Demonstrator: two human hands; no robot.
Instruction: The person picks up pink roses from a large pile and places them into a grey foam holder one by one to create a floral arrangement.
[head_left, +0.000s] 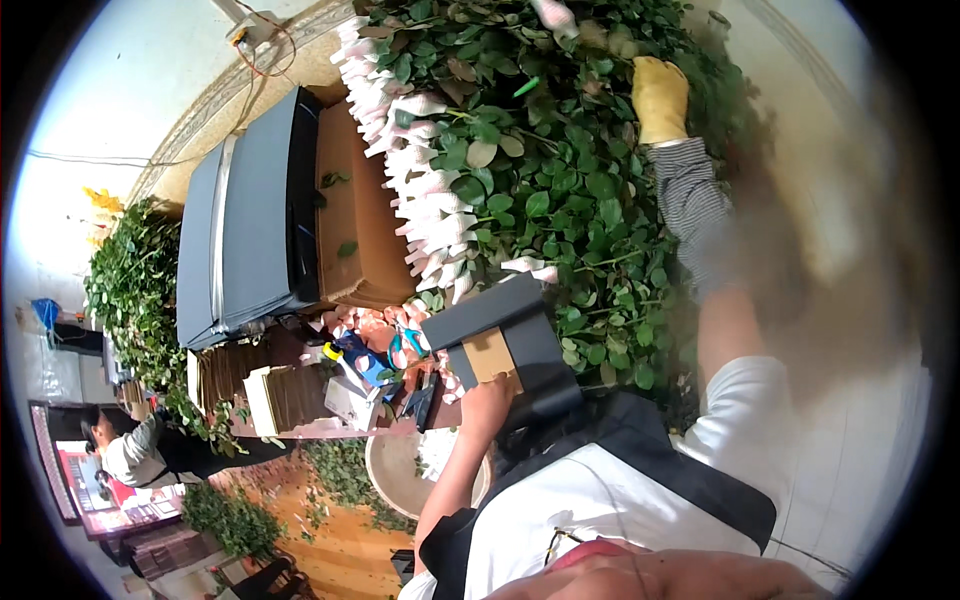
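Observation:
My left hand (487,405), bare, has its fingers closed at the lower edge of a small brown cardboard piece (489,358), which lies on dark grey wrapping sheets (535,330) at the table's near edge. My right hand (661,100), in a yellow glove with a striped oversleeve (692,200), reaches far forward to the stem side of a big heap of leafy cut flower stems (570,190). Its fingers are curled; what they grip, if anything, is hidden. The flower heads, in pale pink-white net sleeves (435,215), line the heap's left side.
Left of the heap, a stack of dark grey sheets (255,210) rests by an open cardboard box (350,200). Nearer lie scissors (408,345), loose petals and cardboard stacks (290,400). A round bin (395,465) stands below the table edge. Another person (140,450) is far left.

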